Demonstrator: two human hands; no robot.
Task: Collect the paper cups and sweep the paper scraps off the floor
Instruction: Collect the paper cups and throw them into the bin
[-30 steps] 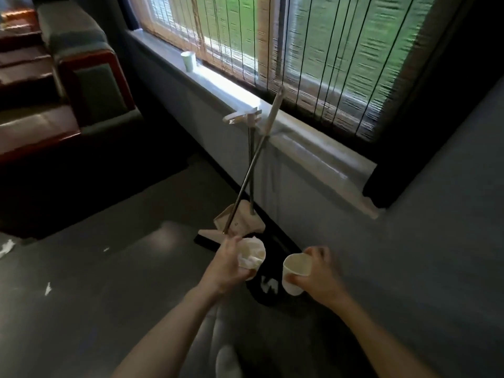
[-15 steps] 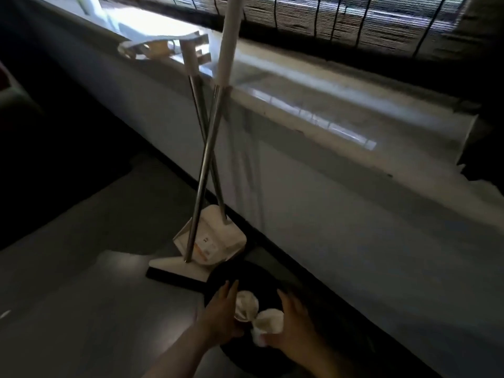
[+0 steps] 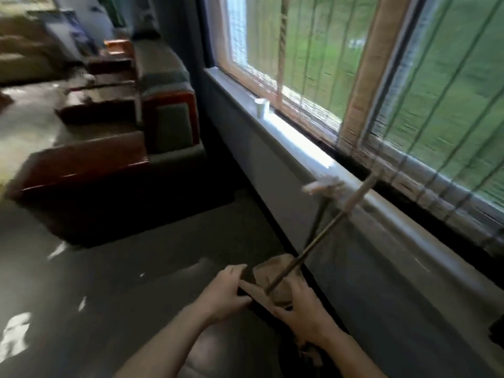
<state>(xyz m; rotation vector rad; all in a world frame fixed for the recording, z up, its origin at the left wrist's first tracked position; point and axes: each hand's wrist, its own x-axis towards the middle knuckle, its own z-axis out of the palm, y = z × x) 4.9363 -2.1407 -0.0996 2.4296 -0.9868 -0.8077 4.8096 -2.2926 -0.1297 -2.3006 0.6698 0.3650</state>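
Collecting cups: my left hand (image 3: 227,289) and right hand (image 3: 302,306) hang empty, fingers loosely curled; white paper cup (image 3: 261,107) on sill next.

Daylight through a blind-covered window (image 3: 341,64) over a pale sill (image 3: 300,137); dark glossy floor (image 3: 122,268), wood-trimmed armchair (image 3: 166,110).

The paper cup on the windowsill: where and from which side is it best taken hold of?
Probably around the side wall of the paper cup, coming from the room side. It stands upright near the front of the windowsill, and the blind hangs close behind it.
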